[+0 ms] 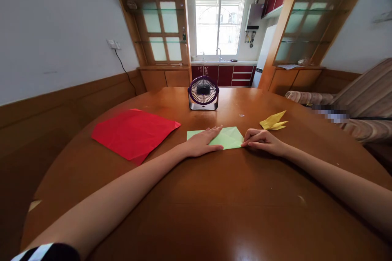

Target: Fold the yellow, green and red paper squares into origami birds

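Note:
A light green sheet of folded paper (231,136) lies flat on the wooden table in front of me. My left hand (203,140) rests on its left part with the fingers stretched out, covering some of it. At the paper's right corner, my right hand (263,142) pinches the edge between thumb and fingers. Just beyond my right hand is a yellow folded-paper piece (273,120) with pointed tips. Off to the left lies red paper (134,134), one corner reaching toward the green sheet.
A small purple desk fan (203,90) stands on the round wooden table (196,212), beyond the green paper. A striped sofa (364,89) is at the right. A black cord (124,69) hangs from a wall socket at the left.

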### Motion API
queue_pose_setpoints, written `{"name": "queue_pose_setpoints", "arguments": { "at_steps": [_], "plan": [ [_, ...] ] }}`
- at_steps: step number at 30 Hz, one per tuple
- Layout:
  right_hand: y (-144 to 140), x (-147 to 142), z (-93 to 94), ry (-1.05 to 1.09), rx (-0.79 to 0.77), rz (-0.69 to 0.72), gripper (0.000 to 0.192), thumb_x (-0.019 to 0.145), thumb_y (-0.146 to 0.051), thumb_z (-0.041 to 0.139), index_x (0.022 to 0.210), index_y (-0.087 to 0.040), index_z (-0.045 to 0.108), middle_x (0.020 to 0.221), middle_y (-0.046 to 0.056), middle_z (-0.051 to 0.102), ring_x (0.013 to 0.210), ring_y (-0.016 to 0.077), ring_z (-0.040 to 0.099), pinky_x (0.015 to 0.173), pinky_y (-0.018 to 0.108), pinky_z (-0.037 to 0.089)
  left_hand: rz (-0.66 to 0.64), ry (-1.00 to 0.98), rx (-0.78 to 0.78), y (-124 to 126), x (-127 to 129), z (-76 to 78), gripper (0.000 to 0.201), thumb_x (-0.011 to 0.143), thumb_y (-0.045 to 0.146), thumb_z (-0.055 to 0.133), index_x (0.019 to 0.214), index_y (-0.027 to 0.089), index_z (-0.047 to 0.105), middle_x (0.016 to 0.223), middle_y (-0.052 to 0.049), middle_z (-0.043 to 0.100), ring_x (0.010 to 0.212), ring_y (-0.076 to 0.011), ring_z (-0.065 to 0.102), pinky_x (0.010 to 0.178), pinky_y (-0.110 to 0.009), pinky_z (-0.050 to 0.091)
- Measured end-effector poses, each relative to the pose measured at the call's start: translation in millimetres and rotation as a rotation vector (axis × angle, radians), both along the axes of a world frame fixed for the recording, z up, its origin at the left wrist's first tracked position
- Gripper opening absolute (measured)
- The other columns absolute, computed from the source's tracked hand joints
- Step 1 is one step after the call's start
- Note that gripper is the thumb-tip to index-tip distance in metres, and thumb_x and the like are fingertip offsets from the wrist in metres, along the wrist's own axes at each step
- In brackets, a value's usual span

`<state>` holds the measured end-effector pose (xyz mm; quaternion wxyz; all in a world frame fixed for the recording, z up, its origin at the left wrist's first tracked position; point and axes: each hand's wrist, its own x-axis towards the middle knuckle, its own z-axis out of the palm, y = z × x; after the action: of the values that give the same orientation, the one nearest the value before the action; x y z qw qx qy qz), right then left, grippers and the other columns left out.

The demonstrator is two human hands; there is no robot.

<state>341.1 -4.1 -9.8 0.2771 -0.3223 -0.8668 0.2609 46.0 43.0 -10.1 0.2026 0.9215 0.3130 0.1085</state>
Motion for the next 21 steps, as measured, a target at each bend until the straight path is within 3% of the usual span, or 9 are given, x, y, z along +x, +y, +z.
{"name": "queue_pose_setpoints", "arguments": {
  "at_steps": [3,6,13,21],
  "plan": [
    [0.8,1.0,-1.2,0.003,0.004,0.007,0.035,0.093,-0.045,0.053,0.100,-0.020,0.076,0.091,0.009,0.062,0.084,0.0187,0.057,0.077,0.034,0.045,0.104,-0.121,-0.029,2.4,-1.2,-5.3,0.105,0.077,0.067,0.062,0.154,0.024,0.006,0.158,-0.011,0.023,0.143,-0.0309,0.028,0.114,-0.044,0.027],
    [1.1,1.6,-1.4,0.002,-0.004,0.005,0.035,0.093,-0.045,0.053,0.101,-0.020,0.076,0.091,0.009,0.061,0.083,0.0183,0.057,0.075,0.033,0.045,0.170,-0.216,-0.044,5.5,-1.6,-9.1,0.118,0.067,0.066,0.071,0.154,0.022,0.005,0.154,-0.014,0.032,0.140,-0.0326,0.033,0.113,-0.045,0.029],
    [0.3,1.3,-0.7,0.002,-0.011,0.009,0.034,0.093,-0.044,0.054,0.102,-0.019,0.076,0.089,0.008,0.061,0.081,0.0179,0.057,0.074,0.032,0.045,0.176,-0.228,-0.050,6.0,-2.2,-8.5,0.111,0.071,0.064,0.069,0.154,0.023,0.007,0.149,-0.013,0.041,0.137,-0.0330,0.038,0.112,-0.048,0.028],
    [0.6,2.1,-1.8,-0.013,0.030,0.003,0.035,0.094,-0.043,0.052,0.102,-0.019,0.076,0.089,0.009,0.062,0.081,0.0180,0.057,0.073,0.032,0.045,0.156,-0.194,-0.050,6.7,-1.6,-10.3,0.107,0.075,0.062,0.066,0.154,0.021,0.007,0.151,-0.012,0.039,0.140,-0.0303,0.035,0.113,-0.045,0.028]
  ]
}}
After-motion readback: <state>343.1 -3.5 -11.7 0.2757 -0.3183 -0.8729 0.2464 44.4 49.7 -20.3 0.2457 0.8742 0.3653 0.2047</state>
